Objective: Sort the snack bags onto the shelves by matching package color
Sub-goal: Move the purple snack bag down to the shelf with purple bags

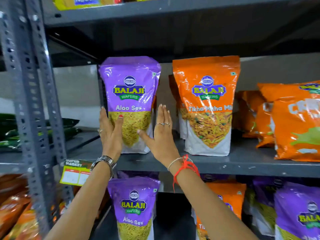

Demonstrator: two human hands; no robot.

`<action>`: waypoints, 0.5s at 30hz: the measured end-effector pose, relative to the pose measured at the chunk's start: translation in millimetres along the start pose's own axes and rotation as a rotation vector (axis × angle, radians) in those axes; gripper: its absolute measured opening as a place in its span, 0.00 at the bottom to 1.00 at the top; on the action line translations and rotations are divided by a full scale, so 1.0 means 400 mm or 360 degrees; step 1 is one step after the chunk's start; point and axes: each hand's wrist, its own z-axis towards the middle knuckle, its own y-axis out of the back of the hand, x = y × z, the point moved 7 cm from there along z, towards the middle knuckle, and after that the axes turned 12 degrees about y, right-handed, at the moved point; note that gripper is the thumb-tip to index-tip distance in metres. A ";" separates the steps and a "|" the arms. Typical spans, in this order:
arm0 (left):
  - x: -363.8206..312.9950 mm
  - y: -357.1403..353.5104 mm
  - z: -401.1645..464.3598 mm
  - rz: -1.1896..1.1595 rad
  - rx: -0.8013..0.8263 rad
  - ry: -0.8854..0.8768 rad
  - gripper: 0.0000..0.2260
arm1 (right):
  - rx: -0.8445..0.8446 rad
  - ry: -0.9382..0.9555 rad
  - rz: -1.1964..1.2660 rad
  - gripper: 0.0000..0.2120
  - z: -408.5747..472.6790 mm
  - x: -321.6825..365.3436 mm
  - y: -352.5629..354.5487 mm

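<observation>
A purple Aloo Sev bag [129, 94] stands upright on the middle shelf [242, 163], at its left end. My left hand [110, 134] presses flat on the bag's left side, thumb on its front. My right hand [160, 134] lies flat along the bag's right side, fingers straight, thumb touching the lower front. To the right stands an orange Tikha Mitha Mix bag [207, 104], with more orange bags [294, 122] beyond it. On the shelf below are another purple Aloo Sev bag [134, 207], an orange bag [228, 198] and purple bags [297, 212].
A grey perforated upright [32, 104] stands left of the bags, with a price tag [75, 173] on the shelf edge. Dark green packets [10, 130] lie on the neighbouring rack at left, orange-brown packets [15, 208] below them. Yellow packs [78, 2] sit on the top shelf.
</observation>
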 end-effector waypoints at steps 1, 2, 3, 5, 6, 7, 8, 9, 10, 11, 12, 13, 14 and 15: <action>0.006 0.009 0.005 -0.0212 0.0043 0.0077 0.25 | 0.0019 -0.0047 0.0086 0.45 0.006 -0.001 -0.026; 0.016 0.009 0.012 -0.0357 0.0112 0.0156 0.22 | 0.0045 -0.0107 0.0121 0.47 0.012 -0.001 -0.046; 0.035 0.010 0.028 -0.0518 0.0181 0.0249 0.17 | 0.0037 -0.0189 0.0182 0.48 0.015 -0.007 -0.066; 0.070 0.010 0.048 -0.0627 0.0274 0.0429 0.11 | -0.0098 -0.0294 0.0310 0.50 0.020 -0.023 -0.095; 0.083 0.005 0.054 -0.0660 0.0371 0.0482 0.16 | -0.0132 -0.0340 0.0352 0.51 0.017 -0.038 -0.112; 0.094 -0.002 0.061 -0.0690 0.0452 0.0519 0.19 | -0.0149 -0.0357 0.0382 0.52 0.016 -0.050 -0.125; 0.105 -0.005 0.064 -0.0688 0.0500 0.0543 0.20 | -0.0154 -0.0368 0.0412 0.53 0.017 -0.058 -0.130; 0.109 -0.010 0.066 -0.0670 0.0543 0.0548 0.20 | -0.0168 -0.0373 0.0439 0.53 0.015 -0.055 -0.129; 0.108 -0.014 0.061 -0.0633 0.0572 0.0553 0.19 | -0.0164 -0.0381 0.0455 0.53 0.015 -0.057 -0.129; 0.106 -0.015 0.058 -0.0609 0.0555 0.0560 0.19 | -0.0151 -0.0380 0.0443 0.53 0.015 -0.056 -0.126; 0.100 -0.017 0.054 -0.0588 0.0540 0.0549 0.19 | -0.0123 -0.0381 0.0430 0.54 0.015 -0.053 -0.120; 0.100 -0.015 0.053 -0.0565 0.0528 0.0544 0.19 | -0.0091 -0.0386 0.0425 0.53 0.016 -0.051 -0.114; 0.097 -0.013 0.048 -0.0554 0.0520 0.0543 0.19 | -0.0069 -0.0389 0.0447 0.52 0.017 -0.052 -0.110; 0.096 -0.009 0.047 -0.0548 0.0516 0.0549 0.21 | -0.0057 -0.0394 0.0470 0.50 0.015 -0.055 -0.104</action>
